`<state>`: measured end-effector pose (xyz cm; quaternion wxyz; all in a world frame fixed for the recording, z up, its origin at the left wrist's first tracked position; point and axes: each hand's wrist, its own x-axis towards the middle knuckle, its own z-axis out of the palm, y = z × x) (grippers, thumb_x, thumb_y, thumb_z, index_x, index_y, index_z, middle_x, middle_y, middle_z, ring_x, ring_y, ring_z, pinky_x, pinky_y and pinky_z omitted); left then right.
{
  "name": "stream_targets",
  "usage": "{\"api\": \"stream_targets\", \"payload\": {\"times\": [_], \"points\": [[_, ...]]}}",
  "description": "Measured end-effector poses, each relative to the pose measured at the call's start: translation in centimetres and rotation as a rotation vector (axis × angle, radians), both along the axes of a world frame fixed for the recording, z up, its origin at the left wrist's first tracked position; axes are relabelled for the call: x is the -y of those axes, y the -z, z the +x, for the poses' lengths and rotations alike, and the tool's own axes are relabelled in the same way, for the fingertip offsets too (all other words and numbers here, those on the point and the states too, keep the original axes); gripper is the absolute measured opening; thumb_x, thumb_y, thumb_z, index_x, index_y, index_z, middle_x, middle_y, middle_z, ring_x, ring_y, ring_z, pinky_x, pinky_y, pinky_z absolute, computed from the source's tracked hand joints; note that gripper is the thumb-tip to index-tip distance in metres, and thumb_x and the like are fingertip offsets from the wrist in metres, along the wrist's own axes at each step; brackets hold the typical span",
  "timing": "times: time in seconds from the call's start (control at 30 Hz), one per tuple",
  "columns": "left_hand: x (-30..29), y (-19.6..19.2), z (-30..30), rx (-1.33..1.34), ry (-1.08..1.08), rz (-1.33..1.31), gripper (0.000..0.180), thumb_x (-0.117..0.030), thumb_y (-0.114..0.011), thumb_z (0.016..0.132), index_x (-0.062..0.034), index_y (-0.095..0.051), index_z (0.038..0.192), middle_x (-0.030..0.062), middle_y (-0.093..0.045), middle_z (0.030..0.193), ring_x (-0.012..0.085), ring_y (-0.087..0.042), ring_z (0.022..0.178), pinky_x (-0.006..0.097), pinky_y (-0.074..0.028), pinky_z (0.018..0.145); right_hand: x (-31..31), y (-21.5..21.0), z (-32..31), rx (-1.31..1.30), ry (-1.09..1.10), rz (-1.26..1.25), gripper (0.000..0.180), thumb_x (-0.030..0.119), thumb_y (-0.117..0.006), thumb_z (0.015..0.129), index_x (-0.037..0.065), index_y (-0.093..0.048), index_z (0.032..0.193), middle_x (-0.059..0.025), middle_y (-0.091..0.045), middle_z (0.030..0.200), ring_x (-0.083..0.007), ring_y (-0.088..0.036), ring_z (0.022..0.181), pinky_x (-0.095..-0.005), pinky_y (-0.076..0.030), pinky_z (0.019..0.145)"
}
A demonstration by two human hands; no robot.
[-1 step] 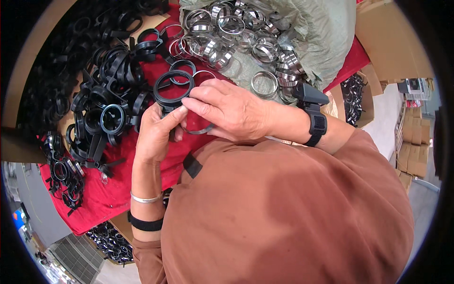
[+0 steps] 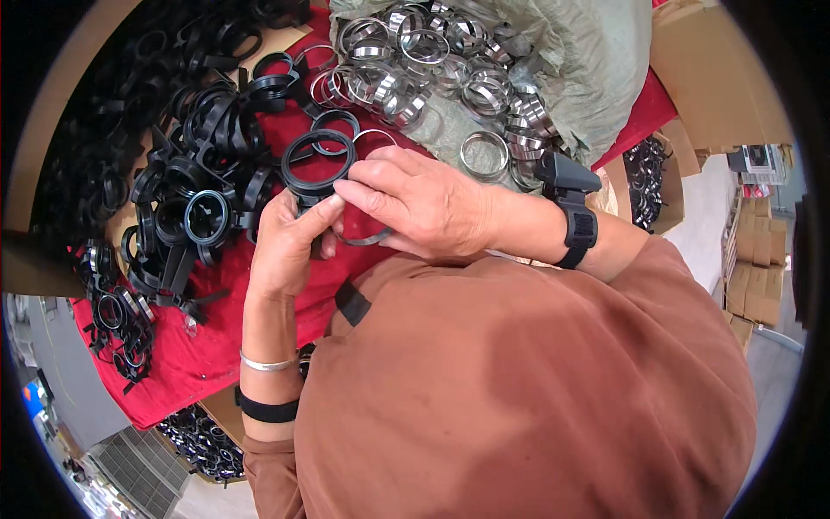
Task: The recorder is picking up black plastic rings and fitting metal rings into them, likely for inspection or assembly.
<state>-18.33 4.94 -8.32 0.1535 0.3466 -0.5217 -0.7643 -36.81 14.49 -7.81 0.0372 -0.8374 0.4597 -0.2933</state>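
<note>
— Honestly, from the head view, what should I watch for?

— Your left hand (image 2: 290, 246) is pinched on the black plastic ring (image 2: 318, 163), holding it upright just above the red cloth (image 2: 194, 346) by its lower edge. That grip looks narrow to me: if you push sideways, the ring could twist out and drop among the loose black parts (image 2: 186, 186), where it would be hard to pick out again.

— And my right hand?

— Your right hand (image 2: 415, 203) has its fingers curled together, pinching a thin metal ring (image 2: 367, 238) just below the black one, with the fingertips touching the black ring's rim. The band looks slim and springy; I'd judge that a skewed press could bend it or let it snap away. I cannot tell whether the two are already seated in each other.

— Anything else nearby?

— The pile of shiny metal rings (image 2: 432, 60) lies on a grey-green woven sack (image 2: 588, 60), close behind your right hand. They are smooth, round and stacked loosely, so a nudge from your wrist could send some rolling off. The black parts are matte, hoop-shaped with tabs, and tangled. The cloth is soft and creased, which could let small pieces hide in its folds. Cardboard boxes (image 2: 718, 60) sit at the far right.
</note>
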Motion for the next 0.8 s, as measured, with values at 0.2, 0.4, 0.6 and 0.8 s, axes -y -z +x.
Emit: {"api": "stream_targets", "payload": {"times": [0.2,0.4,0.6,0.8], "points": [[-1.5,0.1,0.9,-0.196,-0.197,0.228,0.061,-0.04,-0.036,0.096,-0.0002,-0.021,0.139,0.0207,-0.054,0.117,0.0182,-0.06,0.061,0.026,-0.045,0.052,-0.6,-1.4,-2.0,0.149,0.075,0.111,0.069,0.016,-0.076,0.06,-0.004,-0.045,0.119,-0.0213,-0.049,0.109,-0.0358,-0.051,0.098,-0.0402,-0.044,0.083],[-3.1,0.0,0.2,-0.203,-0.082,0.132,0.051,-0.034,-0.026,0.097,-0.0071,-0.022,0.141,0.0169,-0.055,0.114,0.0235,-0.058,0.066,0.034,-0.048,0.06,1.6,-2.6,-1.6,0.301,0.246,0.344,0.07,0.025,-0.078,0.061,-0.004,-0.05,0.118,-0.0174,-0.054,0.103,-0.0292,-0.056,0.092,-0.035,-0.047,0.078],[-3.6,-0.3,-0.1,-0.195,-0.05,0.177,0.054,-0.038,-0.023,0.098,-0.0108,-0.012,0.143,0.0211,-0.051,0.12,0.021,-0.059,0.065,0.033,-0.051,0.067,2.2,-1.5,-0.7,0.332,0.201,0.326,0.07,0.027,-0.078,0.06,-0.004,-0.051,0.118,-0.0181,-0.053,0.103,-0.0312,-0.056,0.093,-0.0358,-0.047,0.08],[-3.6,-0.3,-0.3,-0.184,-0.074,0.152,0.056,-0.045,-0.023,0.097,-0.0087,-0.019,0.139,0.0198,-0.054,0.117,0.0178,-0.058,0.065,0.031,-0.052,0.064,2.2,-1.0,-0.1,0.346,0.19,0.301,0.071,0.026,-0.079,0.06,-0.003,-0.05,0.118,-0.0179,-0.053,0.104,-0.0322,-0.055,0.094,-0.0355,-0.047,0.081]]}}
